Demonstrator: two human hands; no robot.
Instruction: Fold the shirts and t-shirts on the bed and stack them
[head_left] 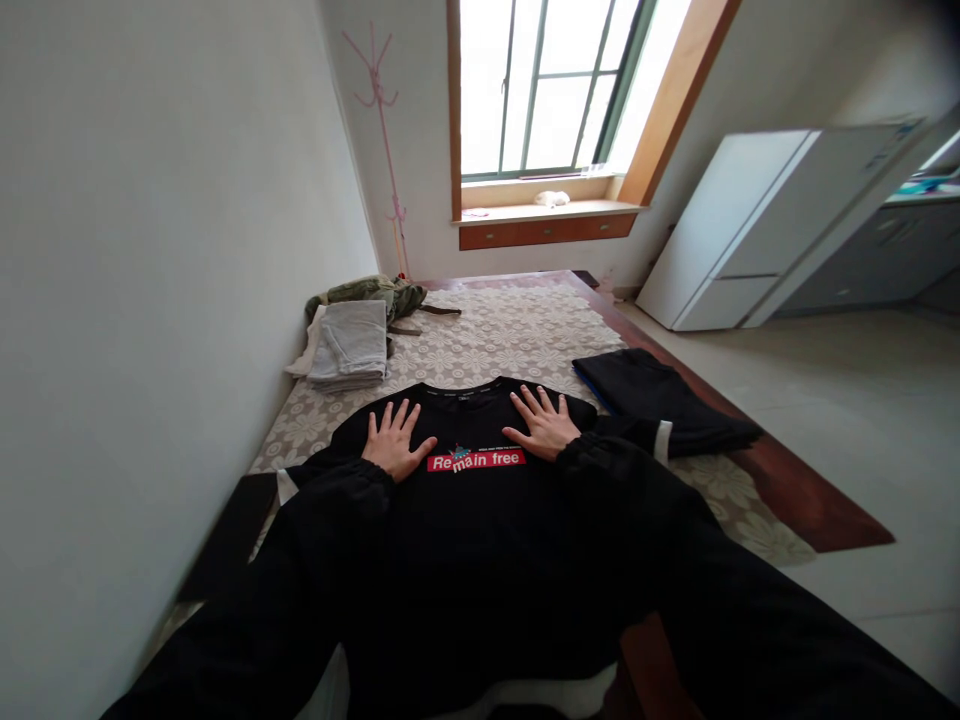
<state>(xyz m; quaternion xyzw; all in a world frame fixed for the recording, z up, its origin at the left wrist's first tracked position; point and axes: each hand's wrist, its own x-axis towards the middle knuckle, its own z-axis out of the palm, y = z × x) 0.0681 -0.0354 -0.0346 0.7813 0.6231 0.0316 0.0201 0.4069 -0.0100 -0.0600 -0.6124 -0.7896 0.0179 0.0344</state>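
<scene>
A black T-shirt (465, 530) lies spread out, face up, with its collar toward the window and a red "Remain free" print across the chest. My left hand (395, 440) rests flat on its upper left part, fingers spread. On the other side of the print, my right hand (545, 424) also lies flat with the fingers apart. Neither hand grips the cloth. White trim shows at both sleeve ends. My own black sleeves cover parts of the shirt's sides, and their edges blend into it.
A patterned cloth (517, 320) covers the table. Folded grey clothes (349, 345) and a green bag (375, 290) sit at the back left, by the wall. Folded dark clothes (660, 395) lie at the right. Beyond stand a pink coat rack (384, 130) and a white refrigerator (750, 220).
</scene>
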